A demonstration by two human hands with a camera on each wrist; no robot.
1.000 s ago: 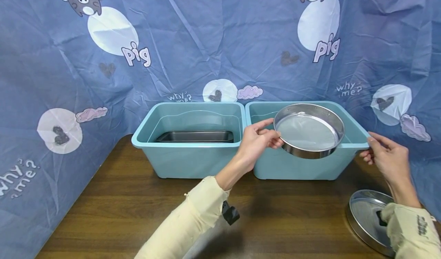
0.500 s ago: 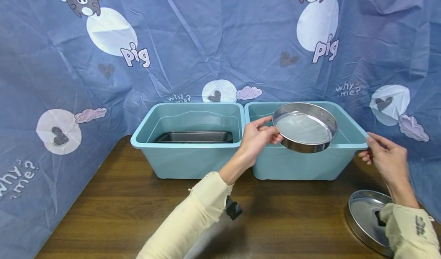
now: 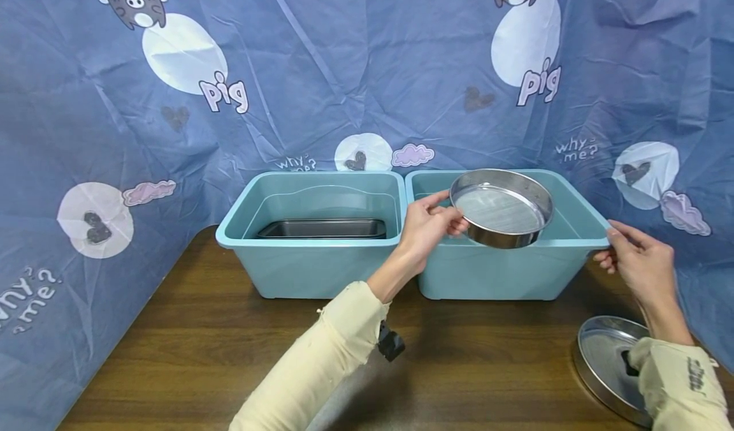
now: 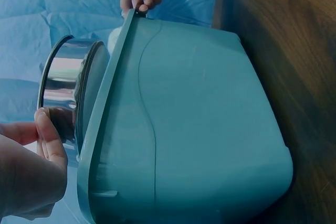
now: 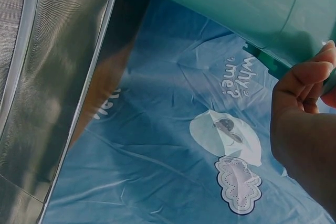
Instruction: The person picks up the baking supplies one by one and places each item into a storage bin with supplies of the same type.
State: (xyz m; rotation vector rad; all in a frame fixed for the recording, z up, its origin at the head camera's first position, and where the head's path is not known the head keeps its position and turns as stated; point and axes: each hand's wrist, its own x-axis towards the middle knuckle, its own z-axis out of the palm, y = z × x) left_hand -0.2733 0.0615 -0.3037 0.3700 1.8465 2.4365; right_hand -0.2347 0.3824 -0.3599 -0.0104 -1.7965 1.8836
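A round metal sieve with a fine mesh bottom is held over the right teal bin, tilted a little. My left hand pinches its left rim between thumb and fingers. In the left wrist view, the sieve's shiny side hangs just outside the bin's rim as seen from there. My right hand grips the front right corner of that bin's rim, and the right wrist view has the hand with curled fingers at the bin's edge. A second metal sieve lies on the table, partly hidden under the right forearm.
On the left, touching the right bin, stands another teal bin with a dark rectangular baking pan inside. Both bins stand on a brown wooden table. A blue printed cloth hangs behind and at the sides.
The sieve in the left hand has shifted slightly left, away from me and down over the right bin. My right hand keeps its grip on the bin's rim.
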